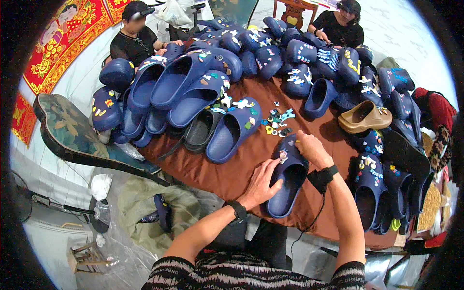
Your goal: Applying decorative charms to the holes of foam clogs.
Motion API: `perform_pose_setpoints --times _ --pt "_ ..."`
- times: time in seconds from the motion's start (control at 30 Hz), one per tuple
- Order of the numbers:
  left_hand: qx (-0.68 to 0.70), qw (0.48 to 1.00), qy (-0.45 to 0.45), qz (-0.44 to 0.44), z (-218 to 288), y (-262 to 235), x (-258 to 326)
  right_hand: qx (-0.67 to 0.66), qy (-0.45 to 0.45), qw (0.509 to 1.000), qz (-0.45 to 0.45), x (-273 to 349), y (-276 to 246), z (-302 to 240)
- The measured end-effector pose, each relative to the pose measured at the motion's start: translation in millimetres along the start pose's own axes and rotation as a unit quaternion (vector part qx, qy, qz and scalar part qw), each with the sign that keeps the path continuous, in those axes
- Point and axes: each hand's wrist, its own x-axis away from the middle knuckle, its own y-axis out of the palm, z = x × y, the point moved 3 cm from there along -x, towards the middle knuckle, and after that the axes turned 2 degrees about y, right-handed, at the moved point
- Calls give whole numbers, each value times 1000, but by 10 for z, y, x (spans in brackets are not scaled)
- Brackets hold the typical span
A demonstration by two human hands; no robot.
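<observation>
A navy blue clog (288, 188) lies in front of me at the near edge of the table, its toe pointing away. My left hand (259, 183) grips its left side, thumb over the opening and fingers by a small pinkish charm (282, 155) on the upper. At the right of the toe, my right hand (313, 151) is closed in a pinch; a bit of yellow shows at its fingertips, too small to name. A pale heart-shaped charm sits on the toe beside it. Just beyond lies a loose group of small charms (276, 122) in blue, black, white and yellow.
Charm-decorated navy clogs (232, 133) heap up along the left, back and right of the brown tablecloth (212, 176). A tan clog (366, 117) and a black one (202, 129) lie among them. Two people (137, 41) sit across the table. A cable hangs from my right wrist.
</observation>
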Motion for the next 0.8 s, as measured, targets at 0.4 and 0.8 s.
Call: perform_pose_setpoints --times 0.4,0.8 --pt "-10 1000 -7 -13 -10 -7 17 -655 194 730 -1 239 185 462" --pt "0 1000 -21 12 -9 -50 -23 -420 48 906 15 -694 16 156"
